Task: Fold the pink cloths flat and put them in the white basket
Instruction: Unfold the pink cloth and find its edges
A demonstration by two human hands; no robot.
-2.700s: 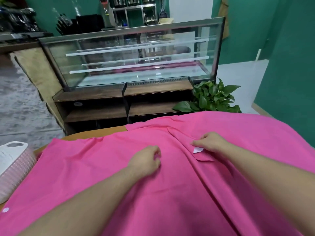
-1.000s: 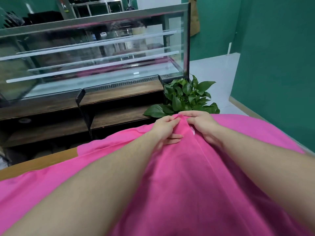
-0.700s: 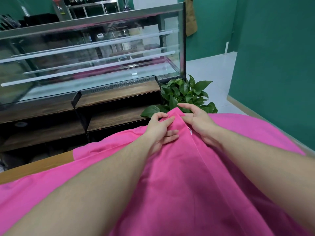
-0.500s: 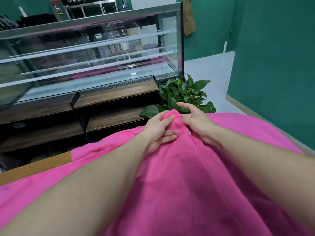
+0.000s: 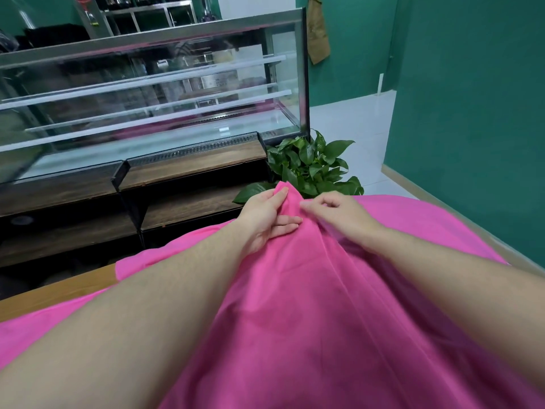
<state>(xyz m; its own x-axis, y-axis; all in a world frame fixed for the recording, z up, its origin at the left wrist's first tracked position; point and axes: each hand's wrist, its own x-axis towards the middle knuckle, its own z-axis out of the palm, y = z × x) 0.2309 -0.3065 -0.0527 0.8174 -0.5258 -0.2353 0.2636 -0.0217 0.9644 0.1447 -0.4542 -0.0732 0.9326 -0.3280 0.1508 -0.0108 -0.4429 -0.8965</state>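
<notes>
Step in hand, by my reading: gathering a far corner of the pink cloth (image 5: 295,305) to start a fold. To do it well, keep both grips right at the edge, match corner to corner before pulling, and draw the layer back evenly so no slack bunches beneath.

Wooden tabletop (image 5: 56,290) shows bare at far left, the cloth draped over the rest of it. Left hand (image 5: 267,218) lies just left of the raised peak of cloth, thumb and forefinger pinching the fabric, the other fingers laid straight against the fold. Peak stands between the two hands, lifted off the table. Right hand (image 5: 339,216) is just right of it, fingers curled; it seems to nip the cloth edge at the fingertips, though blur makes that uncertain. Potted plant (image 5: 312,169) sits just beyond the hands.

White basket: not in view
</notes>
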